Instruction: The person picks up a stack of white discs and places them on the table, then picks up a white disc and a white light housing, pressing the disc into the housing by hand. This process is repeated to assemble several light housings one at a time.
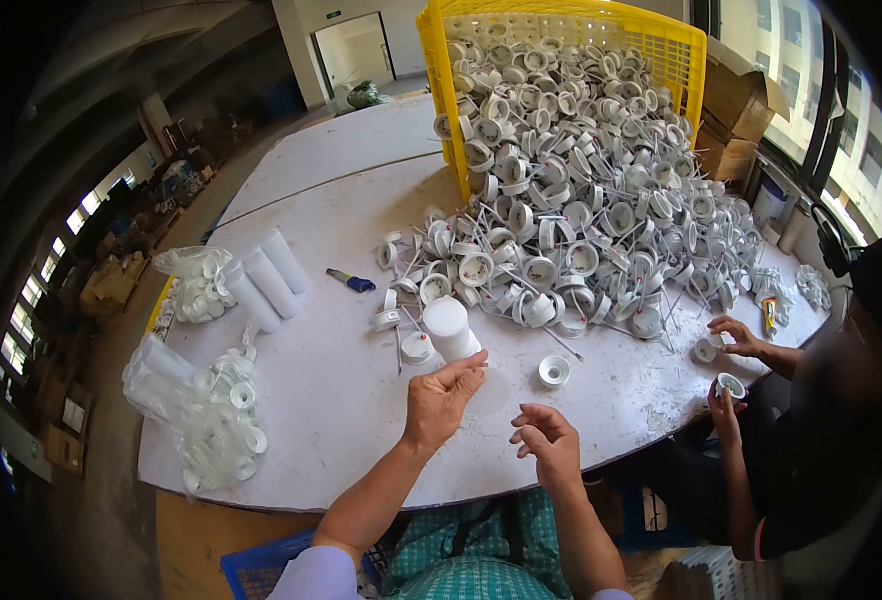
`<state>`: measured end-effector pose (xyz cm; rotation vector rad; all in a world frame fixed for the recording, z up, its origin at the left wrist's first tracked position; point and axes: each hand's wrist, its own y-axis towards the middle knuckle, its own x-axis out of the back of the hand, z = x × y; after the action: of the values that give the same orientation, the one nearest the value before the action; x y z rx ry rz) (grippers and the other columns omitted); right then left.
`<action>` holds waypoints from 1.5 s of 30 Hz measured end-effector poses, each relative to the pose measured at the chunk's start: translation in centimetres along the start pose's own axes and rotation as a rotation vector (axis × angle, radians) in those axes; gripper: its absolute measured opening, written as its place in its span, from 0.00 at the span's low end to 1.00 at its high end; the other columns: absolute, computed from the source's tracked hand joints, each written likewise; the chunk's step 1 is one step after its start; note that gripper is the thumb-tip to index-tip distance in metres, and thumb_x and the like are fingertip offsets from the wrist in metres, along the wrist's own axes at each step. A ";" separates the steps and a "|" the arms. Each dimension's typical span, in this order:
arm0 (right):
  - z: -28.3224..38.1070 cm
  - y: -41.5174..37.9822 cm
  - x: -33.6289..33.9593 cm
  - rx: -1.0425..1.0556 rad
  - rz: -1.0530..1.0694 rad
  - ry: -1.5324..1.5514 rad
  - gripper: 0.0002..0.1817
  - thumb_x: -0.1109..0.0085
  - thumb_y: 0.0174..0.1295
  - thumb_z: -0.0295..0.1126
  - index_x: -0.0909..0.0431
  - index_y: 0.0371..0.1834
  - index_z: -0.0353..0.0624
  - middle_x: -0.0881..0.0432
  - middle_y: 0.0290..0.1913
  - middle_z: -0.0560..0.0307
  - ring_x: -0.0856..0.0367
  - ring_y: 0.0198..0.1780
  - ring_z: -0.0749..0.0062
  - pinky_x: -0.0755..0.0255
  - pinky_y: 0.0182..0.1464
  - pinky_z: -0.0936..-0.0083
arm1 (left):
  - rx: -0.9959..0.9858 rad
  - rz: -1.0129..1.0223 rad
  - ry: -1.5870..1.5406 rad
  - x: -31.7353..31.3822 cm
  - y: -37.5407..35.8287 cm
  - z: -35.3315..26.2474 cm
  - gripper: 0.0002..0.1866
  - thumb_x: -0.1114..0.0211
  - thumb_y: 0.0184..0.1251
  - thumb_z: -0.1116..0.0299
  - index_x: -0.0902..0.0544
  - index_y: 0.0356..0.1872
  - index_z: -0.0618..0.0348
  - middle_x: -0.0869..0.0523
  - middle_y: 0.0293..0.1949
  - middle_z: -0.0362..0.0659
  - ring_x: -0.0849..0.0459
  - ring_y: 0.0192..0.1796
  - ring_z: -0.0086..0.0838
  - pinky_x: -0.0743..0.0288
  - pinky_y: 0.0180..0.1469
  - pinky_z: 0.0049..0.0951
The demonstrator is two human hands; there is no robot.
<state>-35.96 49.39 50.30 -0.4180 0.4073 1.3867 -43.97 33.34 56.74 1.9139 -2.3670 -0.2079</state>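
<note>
White disc stack [448, 318], one, at left hand's [445, 398] 12 o'clock; left fingers together beside it, clamping cannot be told. Right hand [549, 440]: fingers apart, over desk [331, 430] edge; one white fitting [553, 371], 12 o'clock, gap between.

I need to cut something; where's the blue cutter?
Head view: the cutter lies on the table, left of centre, between the white cylinders and heaped parts.

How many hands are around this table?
4: the left hand by the white stack, the right hand nearby; at right, a co-worker's far hand and near hand holding a white part.
</note>
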 end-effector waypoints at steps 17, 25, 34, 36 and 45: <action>-3.8 -1.7 2.7 -0.111 -0.142 -0.051 0.09 0.41 0.65 0.32 0.24 0.33 0.37 0.22 0.24 0.60 0.26 0.23 0.81 0.32 0.26 0.84 | 0.377 0.324 0.222 -2.2 -4.5 4.2 0.14 0.42 0.69 0.68 0.17 0.45 0.69 0.15 0.30 0.42 0.19 0.27 0.20 0.22 0.30 0.21; -4.4 -1.8 3.3 -0.099 -0.114 -0.081 0.08 0.41 0.65 0.32 0.23 0.33 0.38 0.24 0.25 0.64 0.28 0.23 0.83 0.32 0.26 0.84 | 0.478 0.455 0.094 -0.5 -5.1 5.3 0.16 0.37 0.66 0.71 0.22 0.51 0.71 0.15 0.43 0.47 0.17 0.41 0.24 0.20 0.40 0.22; -5.3 0.1 5.2 0.056 -0.177 -0.608 0.11 0.42 0.65 0.29 0.22 0.48 0.36 0.26 0.25 0.67 0.31 0.26 0.87 0.34 0.28 0.85 | -0.092 -0.140 0.154 6.3 3.1 6.7 0.52 0.20 0.44 0.71 0.45 0.69 0.69 0.35 0.67 0.59 0.33 0.68 0.43 0.35 0.67 0.37; -5.5 0.9 5.6 0.111 -0.181 -0.779 0.14 0.40 0.62 0.29 0.22 0.50 0.37 0.24 0.24 0.64 0.32 0.25 0.83 0.34 0.30 0.83 | 0.000 -0.035 0.181 6.9 5.3 6.6 0.56 0.19 0.40 0.71 0.48 0.70 0.68 0.38 0.68 0.58 0.37 0.70 0.45 0.39 0.70 0.39; -6.5 1.1 6.3 0.127 -0.229 -0.844 0.15 0.38 0.60 0.31 0.21 0.49 0.40 0.19 0.27 0.55 0.24 0.28 0.76 0.28 0.36 0.78 | 0.046 0.179 0.255 6.5 9.0 6.1 0.49 0.21 0.36 0.73 0.37 0.66 0.60 0.25 0.60 0.47 0.26 0.62 0.35 0.34 0.67 0.35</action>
<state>-36.41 51.55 41.44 0.2344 -0.2420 1.1827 -54.96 29.15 52.13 1.6218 -2.3675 0.0992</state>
